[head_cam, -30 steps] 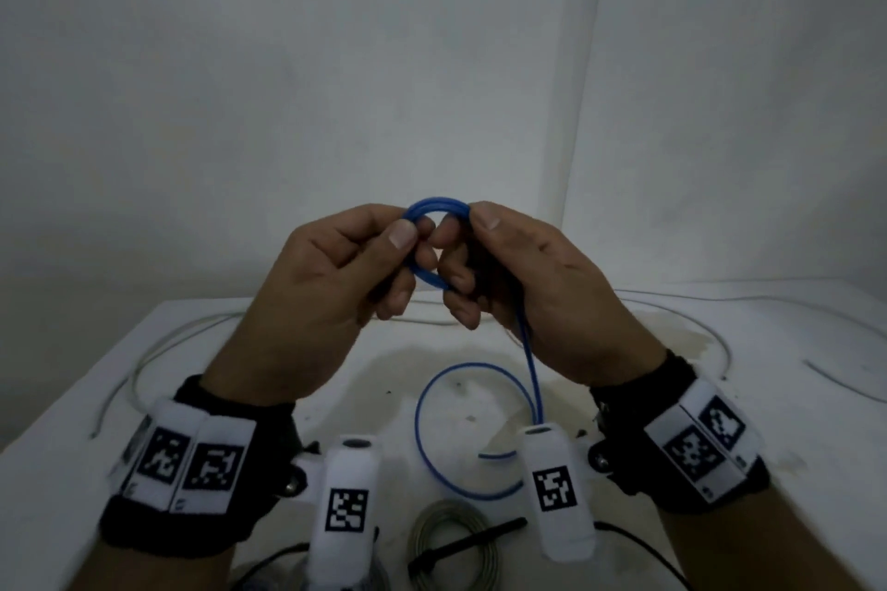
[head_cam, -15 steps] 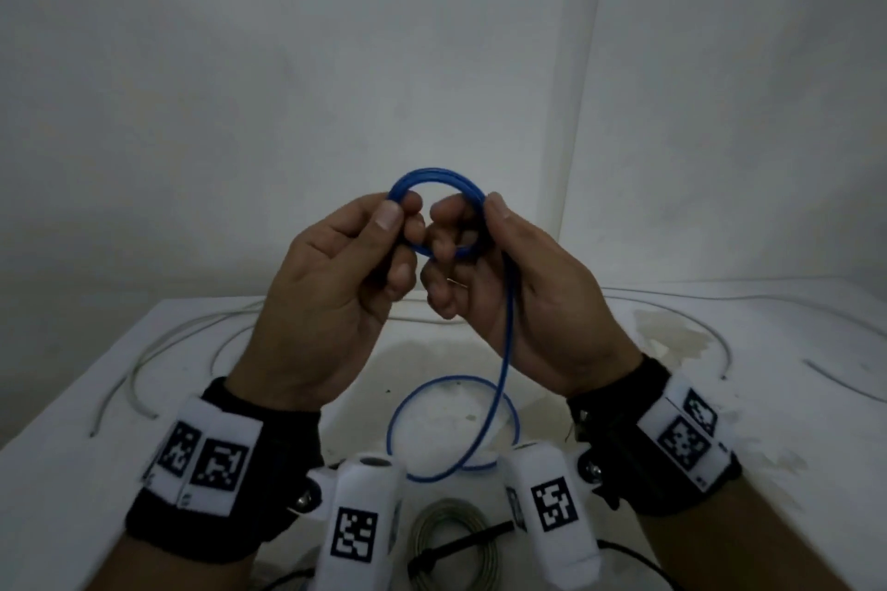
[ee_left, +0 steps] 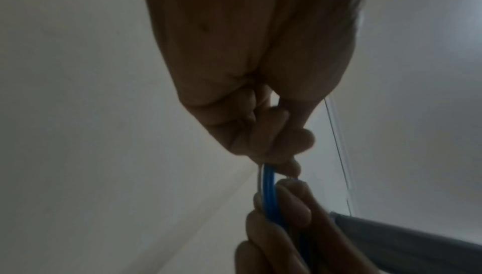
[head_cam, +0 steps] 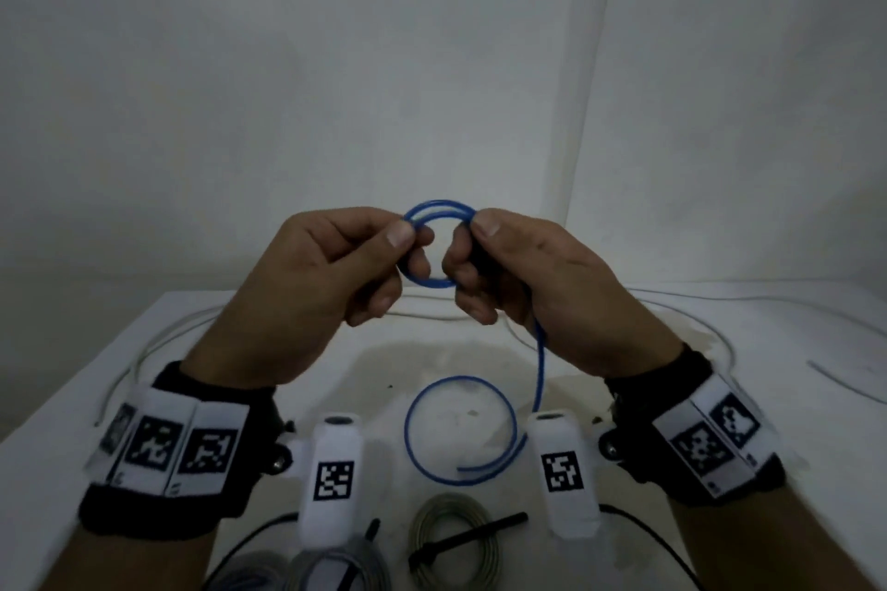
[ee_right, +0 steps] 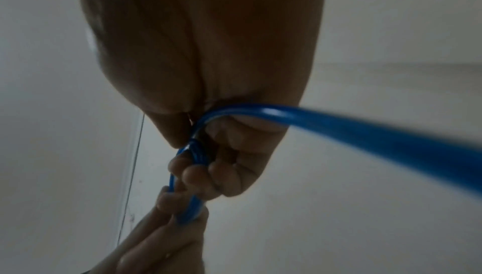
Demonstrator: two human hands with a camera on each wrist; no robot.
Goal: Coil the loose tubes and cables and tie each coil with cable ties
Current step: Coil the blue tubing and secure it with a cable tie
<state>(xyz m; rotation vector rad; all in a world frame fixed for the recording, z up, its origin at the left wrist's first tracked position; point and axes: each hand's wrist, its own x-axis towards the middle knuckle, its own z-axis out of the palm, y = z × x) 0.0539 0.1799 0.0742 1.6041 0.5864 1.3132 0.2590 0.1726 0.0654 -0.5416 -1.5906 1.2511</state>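
A thin blue tube is wound into a small coil held up above the white table. My left hand pinches the coil's left side between thumb and fingers. My right hand pinches its right side. The tube's loose tail runs down from my right hand and curls in a ring on the table. In the left wrist view the blue tube sits between the fingers of both hands. In the right wrist view the blue tube leaves my curled fingers toward the right.
A grey coil tied with a black cable tie lies at the table's near edge, with more grey coils to its left. Loose white cables run along the table's back and sides. Walls stand close behind.
The hands drew slightly apart and the coil between them shows wider. The tail on the table has shifted to the right.
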